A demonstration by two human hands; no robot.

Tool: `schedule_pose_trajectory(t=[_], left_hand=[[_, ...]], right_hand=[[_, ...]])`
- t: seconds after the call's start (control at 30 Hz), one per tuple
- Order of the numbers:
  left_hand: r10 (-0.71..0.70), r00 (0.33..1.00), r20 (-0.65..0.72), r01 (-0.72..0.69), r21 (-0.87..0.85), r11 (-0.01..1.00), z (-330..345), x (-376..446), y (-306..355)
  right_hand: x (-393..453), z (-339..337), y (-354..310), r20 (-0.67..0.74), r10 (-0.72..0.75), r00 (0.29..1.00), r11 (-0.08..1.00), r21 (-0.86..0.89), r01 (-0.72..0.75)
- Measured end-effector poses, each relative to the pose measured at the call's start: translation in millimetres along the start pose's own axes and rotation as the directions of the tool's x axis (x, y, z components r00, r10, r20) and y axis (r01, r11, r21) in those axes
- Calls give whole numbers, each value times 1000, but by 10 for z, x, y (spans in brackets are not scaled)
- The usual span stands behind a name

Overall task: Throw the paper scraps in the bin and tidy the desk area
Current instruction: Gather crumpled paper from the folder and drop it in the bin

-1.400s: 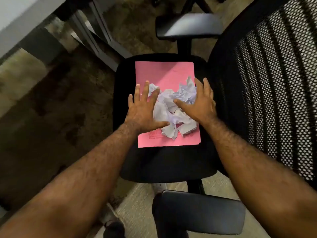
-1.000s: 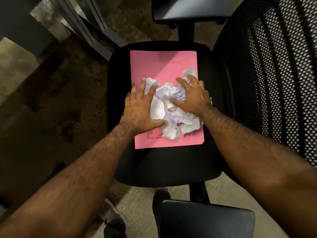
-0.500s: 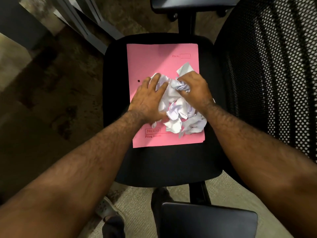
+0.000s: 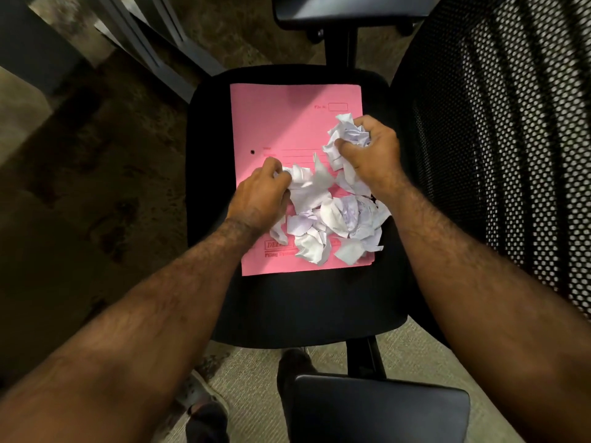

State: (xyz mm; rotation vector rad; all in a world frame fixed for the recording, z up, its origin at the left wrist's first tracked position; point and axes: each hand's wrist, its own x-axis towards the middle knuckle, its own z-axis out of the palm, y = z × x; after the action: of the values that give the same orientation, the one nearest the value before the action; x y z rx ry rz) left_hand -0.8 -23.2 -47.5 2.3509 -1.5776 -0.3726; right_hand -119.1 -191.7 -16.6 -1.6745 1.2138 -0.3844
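A pile of crumpled white paper scraps (image 4: 339,225) lies on a pink file folder (image 4: 287,123), which rests flat on the black seat of an office chair (image 4: 303,305). My right hand (image 4: 372,155) is closed around a bunch of scraps at the folder's right side, lifted a little off the pile. My left hand (image 4: 260,198) is curled over scraps at the pile's left edge, fingers pinching white paper. Several loose scraps stay between and below my hands. No bin is in view.
The chair's mesh backrest (image 4: 499,148) rises at the right. One armrest (image 4: 348,8) is at the top, another (image 4: 380,410) at the bottom. Grey desk legs (image 4: 150,39) stand at the upper left on brown carpet. A sandalled foot (image 4: 201,407) shows below.
Both hands went from lying flat on the pile to closing around scraps. My right hand has pulled a bunch up and to the right, apart from the rest.
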Motion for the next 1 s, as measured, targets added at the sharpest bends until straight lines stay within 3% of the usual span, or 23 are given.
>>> schedule_pose_trajectory(t=[0.17,0.3,0.37,0.43,0.57,0.63,0.8,1.0], left_hand=[[-115,961,-252,73,-169,983,-191,60,85],[-339,868,-361,199,-374,906,-347,145,151],[-531,799,-282,332,-529,781,-436,202,159],[-674,728,-124,434,-678,593,-510,251,135],[-695,683,225,421,-898,124,-687,237,115],[-664,678,315,396,-918,-32,-751,172,123],[-659,642,392,371,-911,-180,-835,-39,42],[-741,593,314,277,-944,-178,-1022,-487,-196]], right_hand=[[-56,19,-80,-12,65,998,981,186,-61],[-86,46,-130,-12,86,996,965,251,-80],[-103,58,-160,-4,95,995,953,288,-90],[-129,65,-201,18,109,994,935,338,-109],[-208,99,-285,88,139,986,870,465,-164],[-254,147,-320,122,157,980,846,496,-197],[-400,345,-377,212,166,963,789,558,-258],[-759,647,-547,300,173,938,783,535,-316]])
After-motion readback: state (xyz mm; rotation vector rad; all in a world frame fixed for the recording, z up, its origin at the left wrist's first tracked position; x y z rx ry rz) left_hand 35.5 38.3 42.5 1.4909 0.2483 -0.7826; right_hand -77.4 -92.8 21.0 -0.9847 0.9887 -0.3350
